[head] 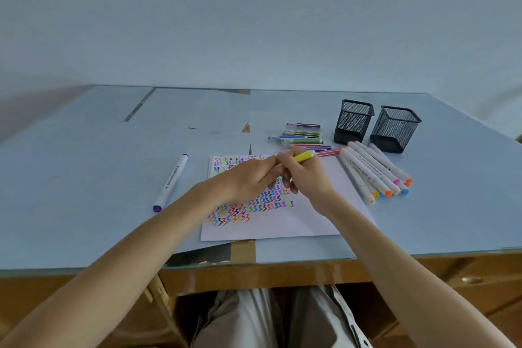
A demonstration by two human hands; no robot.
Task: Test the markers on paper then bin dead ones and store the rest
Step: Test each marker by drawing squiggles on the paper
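A white paper sheet covered with rows of coloured squiggles lies in front of me. Above it, my right hand grips a thin yellow marker by its barrel. My left hand pinches the marker's near end, which is hidden between the fingers. Several thin striped markers lie behind the paper. Several thick white markers with coloured caps lie to the right. A white marker with a purple cap lies alone on the left.
Two black mesh pen holders stand at the back right, both looking empty. The blue table top ends at a wooden front edge, with my knees below it. A wall rises behind the table.
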